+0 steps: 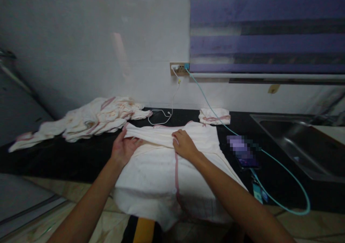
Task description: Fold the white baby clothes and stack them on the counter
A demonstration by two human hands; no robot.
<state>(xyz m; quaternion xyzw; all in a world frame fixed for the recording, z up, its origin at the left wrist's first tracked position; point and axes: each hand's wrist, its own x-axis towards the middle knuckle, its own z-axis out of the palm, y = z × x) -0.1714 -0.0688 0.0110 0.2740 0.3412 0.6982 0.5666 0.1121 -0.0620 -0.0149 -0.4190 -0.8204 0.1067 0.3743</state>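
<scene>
A cream cloth with pink trim [161,171] lies spread on the black counter [67,156], its near part hanging over the front edge. My left hand [124,147] grips a folded band of it at the left. My right hand [184,146] pinches the same fold near the middle, by the pink seam.
A heap of similar cloths [88,122] lies at the back left. A small folded cloth [215,116] sits at the back. A phone [244,153] on a teal cable [285,178] lies to the right, and a white cable [164,117] hangs from the wall socket [179,69]. A steel sink [304,142] is at far right.
</scene>
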